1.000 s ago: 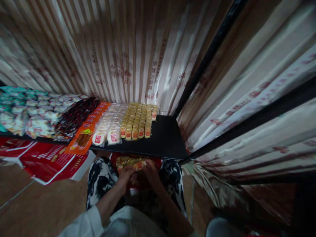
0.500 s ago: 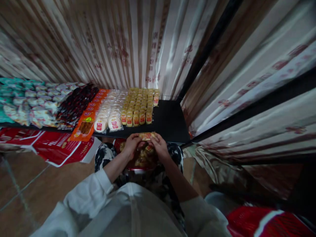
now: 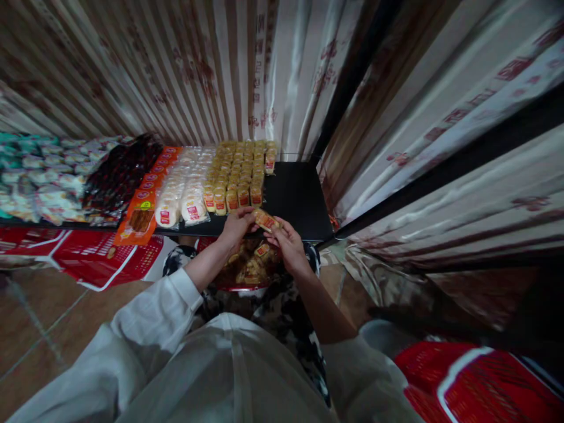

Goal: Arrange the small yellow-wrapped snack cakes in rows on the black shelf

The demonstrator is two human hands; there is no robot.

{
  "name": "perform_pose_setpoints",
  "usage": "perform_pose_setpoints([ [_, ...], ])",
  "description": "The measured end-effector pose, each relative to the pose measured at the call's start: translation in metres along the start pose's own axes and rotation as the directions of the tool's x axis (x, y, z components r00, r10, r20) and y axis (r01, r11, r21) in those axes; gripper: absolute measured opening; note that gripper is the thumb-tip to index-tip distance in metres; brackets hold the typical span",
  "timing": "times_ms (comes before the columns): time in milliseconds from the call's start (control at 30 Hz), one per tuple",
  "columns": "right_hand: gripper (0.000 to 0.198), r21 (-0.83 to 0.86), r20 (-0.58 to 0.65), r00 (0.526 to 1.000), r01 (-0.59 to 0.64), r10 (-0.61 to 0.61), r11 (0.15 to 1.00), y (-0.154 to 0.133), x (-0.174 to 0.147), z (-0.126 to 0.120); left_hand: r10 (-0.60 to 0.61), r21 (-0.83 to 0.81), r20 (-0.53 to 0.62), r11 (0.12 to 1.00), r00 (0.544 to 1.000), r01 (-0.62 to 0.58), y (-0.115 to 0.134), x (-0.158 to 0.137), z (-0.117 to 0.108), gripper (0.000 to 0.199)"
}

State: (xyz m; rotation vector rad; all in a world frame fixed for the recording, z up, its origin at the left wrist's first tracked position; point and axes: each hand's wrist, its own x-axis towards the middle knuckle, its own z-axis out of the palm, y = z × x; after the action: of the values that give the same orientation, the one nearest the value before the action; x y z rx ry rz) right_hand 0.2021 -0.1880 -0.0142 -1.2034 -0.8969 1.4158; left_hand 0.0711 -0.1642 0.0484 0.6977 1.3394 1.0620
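Observation:
Between my two hands is a small yellow snack packet (image 3: 266,221) with a red label, tilted down toward the right. My left hand (image 3: 238,226) pinches its left end. The fingers of my right hand (image 3: 287,242) close on its right end. Below them, a red bag (image 3: 240,288) on my lap holds several more yellow packets (image 3: 253,269). Just beyond my hands, yellow packets (image 3: 233,176) with the same kind of label stand in rows on the black shelf (image 3: 295,188).
Left of the yellow rows lie round white packaged cakes (image 3: 194,202), orange packets (image 3: 138,220), dark red packets (image 3: 118,182) and white and green packets (image 3: 57,170). Red bags lie on the floor at left (image 3: 99,258) and lower right (image 3: 497,382). Striped curtains (image 3: 198,76) hang behind.
The yellow packet has turned from nearly level to slanting down rightward, and both hands have shifted slightly up in view. My right hand's grip has moved lower on it. The view has shifted a little.

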Motion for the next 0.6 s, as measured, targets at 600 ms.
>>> perform_pose_setpoints([
  [600, 0.037, -0.604, 0.033, 0.911, 0.345, -0.410, 0.718, -0.032, 0.065, -0.032, 0.369, 0.706, 0.300, 0.535, 0.880, -0.464, 0.038, 0.044, 0.043, 0.034],
])
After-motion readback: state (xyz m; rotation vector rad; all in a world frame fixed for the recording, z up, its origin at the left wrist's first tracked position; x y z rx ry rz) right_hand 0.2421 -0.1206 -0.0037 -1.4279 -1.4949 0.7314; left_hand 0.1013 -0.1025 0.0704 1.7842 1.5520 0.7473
